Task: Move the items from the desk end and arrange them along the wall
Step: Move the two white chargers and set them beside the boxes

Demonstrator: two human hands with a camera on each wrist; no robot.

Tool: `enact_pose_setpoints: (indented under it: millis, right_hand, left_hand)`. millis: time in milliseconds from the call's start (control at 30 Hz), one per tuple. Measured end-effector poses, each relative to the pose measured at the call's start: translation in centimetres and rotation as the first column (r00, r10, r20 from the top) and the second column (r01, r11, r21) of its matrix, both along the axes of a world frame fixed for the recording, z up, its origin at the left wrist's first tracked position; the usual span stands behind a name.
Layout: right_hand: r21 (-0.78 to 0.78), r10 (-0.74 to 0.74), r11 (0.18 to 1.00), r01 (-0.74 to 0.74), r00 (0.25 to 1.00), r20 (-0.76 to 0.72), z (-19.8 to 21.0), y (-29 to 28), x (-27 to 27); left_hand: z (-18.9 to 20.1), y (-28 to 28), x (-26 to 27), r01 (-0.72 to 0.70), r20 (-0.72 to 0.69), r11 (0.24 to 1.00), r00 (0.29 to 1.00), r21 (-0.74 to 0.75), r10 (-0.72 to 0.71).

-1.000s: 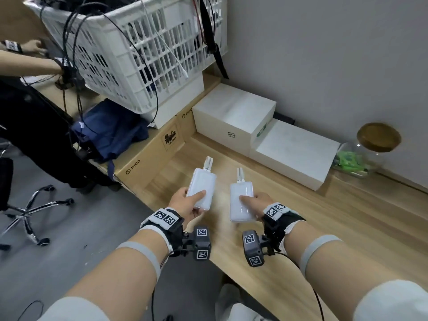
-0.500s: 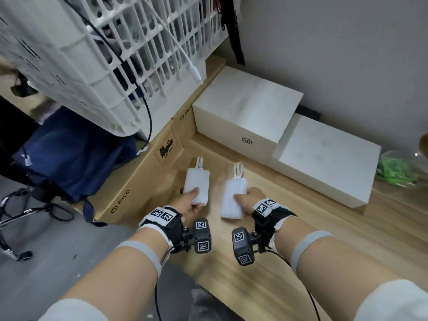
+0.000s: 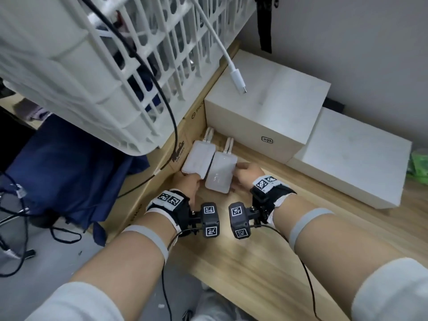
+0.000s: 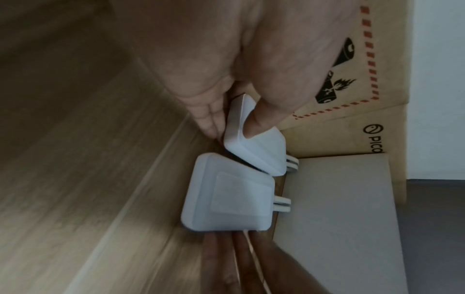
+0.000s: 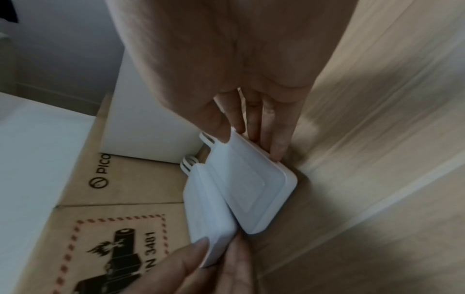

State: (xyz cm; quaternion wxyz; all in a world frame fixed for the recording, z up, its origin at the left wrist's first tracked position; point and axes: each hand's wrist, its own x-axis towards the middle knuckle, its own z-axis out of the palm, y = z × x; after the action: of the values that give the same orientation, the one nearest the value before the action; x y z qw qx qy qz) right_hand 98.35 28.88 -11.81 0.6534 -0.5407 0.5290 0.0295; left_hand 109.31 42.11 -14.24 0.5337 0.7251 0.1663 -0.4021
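Note:
Two white power banks lie on the wooden desk (image 3: 254, 262), in the corner between a cardboard box and a white box. My left hand (image 3: 192, 179) pinches the left power bank (image 3: 198, 159) at its near end, thumb on top and fingers beneath. That one is tilted, and its edge overlaps the right power bank (image 3: 220, 172). My right hand (image 3: 243, 170) holds the right one at its right edge. The left wrist view shows the pinch (image 4: 234, 127) on the tilted power bank (image 4: 254, 147). In the right wrist view my fingers (image 5: 274, 147) lie along the flat power bank (image 5: 251, 189).
A white slatted basket (image 3: 92, 77) overhangs the brown cardboard box (image 3: 148, 188) at the left. A white cable plug (image 3: 236, 77) dangles from it. Two white boxes (image 3: 266, 112) (image 3: 354, 158) line the grey wall (image 3: 347, 42). A blue bag (image 3: 69, 170) lies beside the desk.
Both hands have carried the power banks forward into the corner by the cardboard box and brought them together. The left one now leans over the right one's edge.

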Motion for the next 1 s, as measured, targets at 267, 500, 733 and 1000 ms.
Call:
enact_pose_setpoints:
  millis: [267,500,733,1000]
  right_hand:
    - [-0.034,0.078,0.996,-0.078,0.997,0.008,1.0,1.6,0.3]
    - [-0.034,0.055,0.998,-0.053,0.994,0.089,1.5,2.6,1.1]
    - [0.118,-0.081,0.99,0.073,0.995,0.064,1.0,3.2,-0.8]
    - [0.07,-0.09,0.994,0.087,0.995,0.046,6.2,1.3,-8.2]
  left_hand:
    - [-2.8,2.0,1.7,0.198,-0.147,0.98,0.97,0.003,-0.196]
    - [2.0,1.6,-0.5,0.058,-0.228,0.981,0.969,-0.188,-0.1]
    - [1.4,1.8,-1.3,-0.031,-0.251,0.979,0.968,-0.202,-0.021]
    - [5.1,-1.7,-5.8,0.118,-0.269,0.987,0.952,-0.109,-0.144]
